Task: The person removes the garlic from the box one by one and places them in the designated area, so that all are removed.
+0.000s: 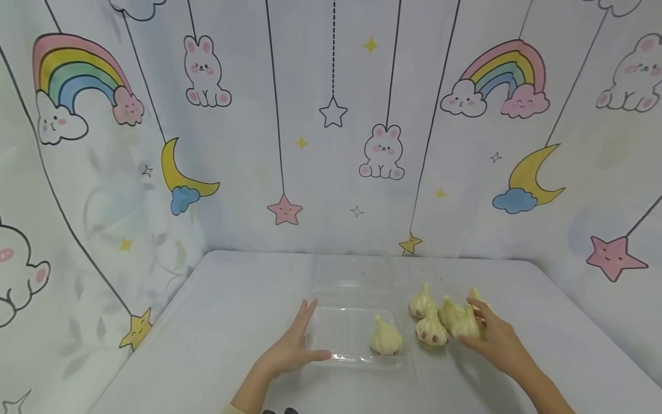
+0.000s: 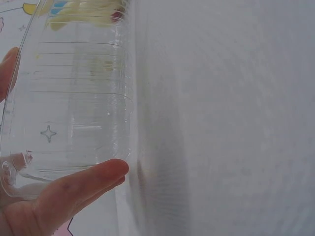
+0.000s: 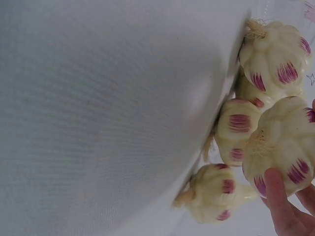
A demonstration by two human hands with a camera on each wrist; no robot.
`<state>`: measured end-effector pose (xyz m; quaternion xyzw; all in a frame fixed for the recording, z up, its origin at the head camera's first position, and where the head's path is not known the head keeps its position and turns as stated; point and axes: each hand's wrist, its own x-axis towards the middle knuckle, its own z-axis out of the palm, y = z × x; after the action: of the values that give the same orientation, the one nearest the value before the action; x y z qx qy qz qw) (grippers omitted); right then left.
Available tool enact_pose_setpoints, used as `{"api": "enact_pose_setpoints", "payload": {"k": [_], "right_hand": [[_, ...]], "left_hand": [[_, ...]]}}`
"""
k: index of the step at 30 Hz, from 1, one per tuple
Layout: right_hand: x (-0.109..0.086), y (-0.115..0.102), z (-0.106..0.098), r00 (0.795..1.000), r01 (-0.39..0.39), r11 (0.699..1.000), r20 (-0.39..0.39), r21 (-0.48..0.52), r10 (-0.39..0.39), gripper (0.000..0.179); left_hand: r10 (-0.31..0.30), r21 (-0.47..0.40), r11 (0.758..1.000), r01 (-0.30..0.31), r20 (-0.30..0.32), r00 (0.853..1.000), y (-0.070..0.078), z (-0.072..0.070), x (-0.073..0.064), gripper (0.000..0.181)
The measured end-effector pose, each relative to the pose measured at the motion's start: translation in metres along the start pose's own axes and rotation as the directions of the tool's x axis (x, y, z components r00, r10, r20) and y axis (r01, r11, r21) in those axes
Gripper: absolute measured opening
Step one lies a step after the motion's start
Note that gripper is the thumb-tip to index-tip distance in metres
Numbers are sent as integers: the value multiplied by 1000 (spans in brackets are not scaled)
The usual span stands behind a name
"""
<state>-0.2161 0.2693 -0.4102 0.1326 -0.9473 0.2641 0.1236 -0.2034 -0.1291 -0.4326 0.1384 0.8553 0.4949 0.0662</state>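
A clear plastic box [image 1: 341,359] lies on the table with its lid [image 1: 351,273] folded back behind it. One garlic bulb [image 1: 387,338] sits in the box's right half. My left hand [image 1: 289,348] holds the box's left end, thumb along the near side and fingers at the far side; the thumb [image 2: 83,189] presses the wall in the left wrist view. To the right of the box, my right hand [image 1: 493,339] grips a pale garlic bulb [image 3: 280,147] with purple streaks between thumb and fingers. Other garlic bulbs [image 1: 431,330] cluster beside it.
The white-covered table [image 1: 222,322] has its far edge against a patterned cloth backdrop [image 1: 248,144]. More cloth hangs along both sides. A few dark rounded shapes [image 1: 289,410] show at the bottom edge of the head view.
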Motion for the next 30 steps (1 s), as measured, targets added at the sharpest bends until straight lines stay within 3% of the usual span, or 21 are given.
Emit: {"api": "enact_pose_setpoints", "payload": {"k": [16,30], "right_hand": [[8,2,9,999,4,999,52,-51,-2,74],[8,7,19,999,20,998,49,-62,-17,73]], "left_hand": [[-17,-5,1000,17,-5,1000,1,0,0,106],[-17,7,1000,17,-4,1000,1,0,-1,105]]}}
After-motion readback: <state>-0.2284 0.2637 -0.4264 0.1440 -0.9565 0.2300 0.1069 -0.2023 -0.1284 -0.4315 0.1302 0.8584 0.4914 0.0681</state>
